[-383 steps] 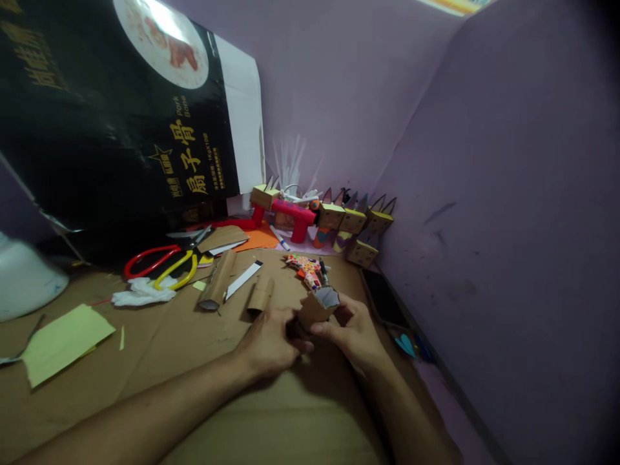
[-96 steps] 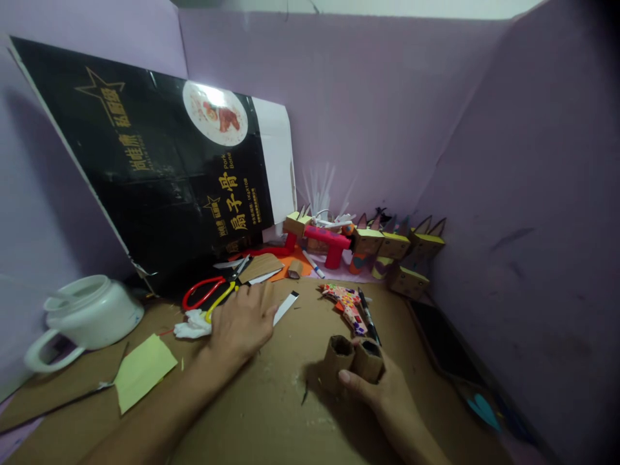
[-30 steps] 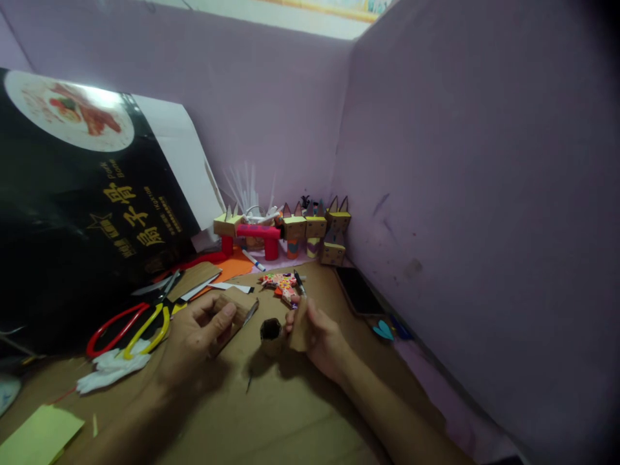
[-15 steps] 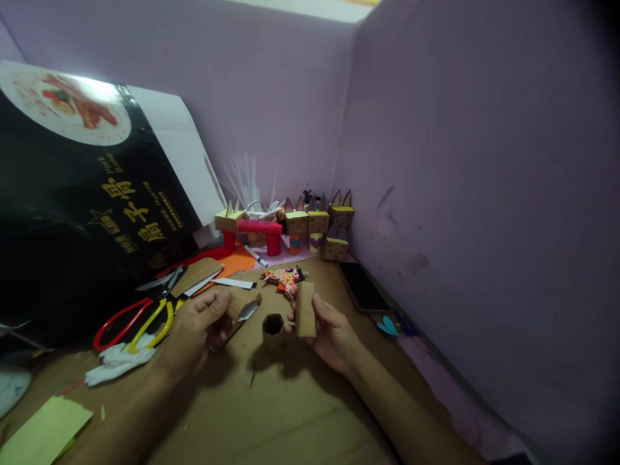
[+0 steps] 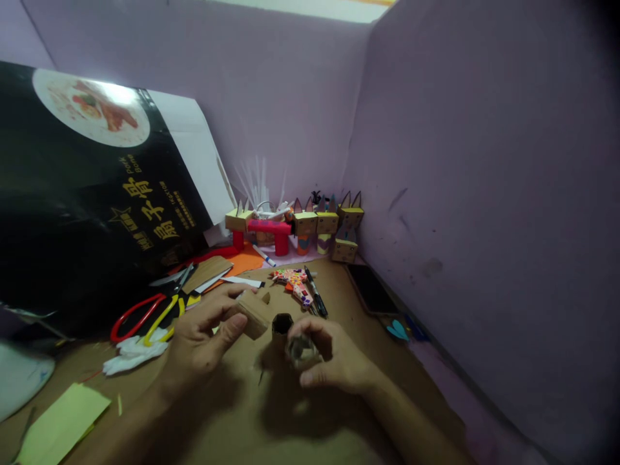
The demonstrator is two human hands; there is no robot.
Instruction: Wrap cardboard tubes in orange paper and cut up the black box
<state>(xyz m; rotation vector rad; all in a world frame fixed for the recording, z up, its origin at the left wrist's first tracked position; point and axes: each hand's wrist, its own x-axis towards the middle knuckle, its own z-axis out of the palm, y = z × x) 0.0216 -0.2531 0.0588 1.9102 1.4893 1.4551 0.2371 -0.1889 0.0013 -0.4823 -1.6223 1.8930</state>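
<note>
My left hand (image 5: 203, 336) grips a small brown cardboard box (image 5: 254, 314) between its thumb and fingers, above the work surface. Behind that box a bit of another cardboard piece (image 5: 266, 297) peeks out, mostly hidden. Between my hands an open cardboard tube (image 5: 281, 328) stands upright. My right hand (image 5: 334, 358) is closed around a round, greyish, blurred thing with a hollow middle (image 5: 303, 352), just in front of the tube and overlapping it in view. Whether the two touch I cannot tell.
Red-and-yellow-handled scissors (image 5: 148, 316) lie left beside white gloves (image 5: 135, 352). Behind are a patterned glue gun (image 5: 295, 287), a black pen (image 5: 316, 294) and several cardboard animal figures (image 5: 305, 223). A phone (image 5: 371, 290) lies right; a large black carton (image 5: 97, 213) leans left.
The cardboard box that was in my right hand is now in my left. My right hand has come lower and holds a round greyish thing. The view has shifted slightly left.
</note>
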